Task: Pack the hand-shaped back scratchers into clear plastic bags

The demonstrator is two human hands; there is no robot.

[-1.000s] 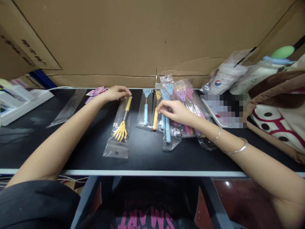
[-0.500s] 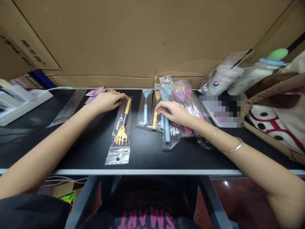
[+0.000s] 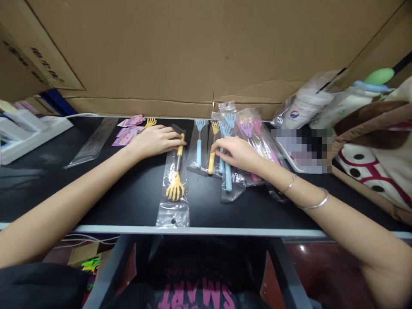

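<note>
From the wearer's head, the only view looks forward and down, close above the left hand [image 3: 158, 140], right hand [image 3: 235, 151] and desk [image 3: 128, 189], spanning shirt [image 3: 196, 274] to cardboard [image 3: 154, 51].

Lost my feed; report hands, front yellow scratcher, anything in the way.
Left hand at handle of front yellow scratcher. Right hand over bagged pile. Scratcher in clear bag. Nothing seen atop bag's near end.

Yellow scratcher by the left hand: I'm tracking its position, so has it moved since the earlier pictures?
Yes: the yellow scratcher has shifted right and nearer the table's front edge.
</note>
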